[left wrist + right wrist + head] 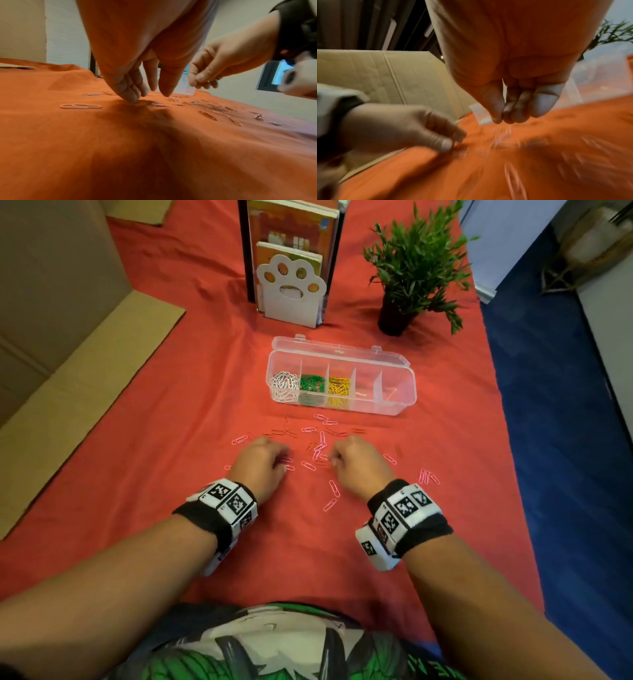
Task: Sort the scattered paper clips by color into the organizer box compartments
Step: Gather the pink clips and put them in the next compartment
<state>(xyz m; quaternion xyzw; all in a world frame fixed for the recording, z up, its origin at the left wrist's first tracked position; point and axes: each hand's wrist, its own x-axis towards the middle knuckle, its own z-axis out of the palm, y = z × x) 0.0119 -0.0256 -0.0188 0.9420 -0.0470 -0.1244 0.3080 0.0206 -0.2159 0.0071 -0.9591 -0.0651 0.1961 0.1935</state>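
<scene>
Pink and red paper clips (318, 446) lie scattered on the red cloth in front of the clear organizer box (397, 405). The box holds white, green and yellow clips in its left three compartments and a few reddish ones in the right two. My left hand (263, 462) reaches down among the clips. Its thumb (165, 89) and index finger stand apart with nothing between them, and the curled fingertips (133, 99) touch the cloth. My right hand (354, 462) hovers just above the cloth with thumb (495, 108) pressed to fingertips in a pinch. What it pinches is too small and blurred to make out.
A paw-shaped bookend with books (291, 285) and a potted plant (411, 268) stand behind the box. A cardboard box (61, 313) lies at the left. The cloth's right edge drops to blue floor (561, 440). More pink clips (428, 475) lie to the right of my right hand.
</scene>
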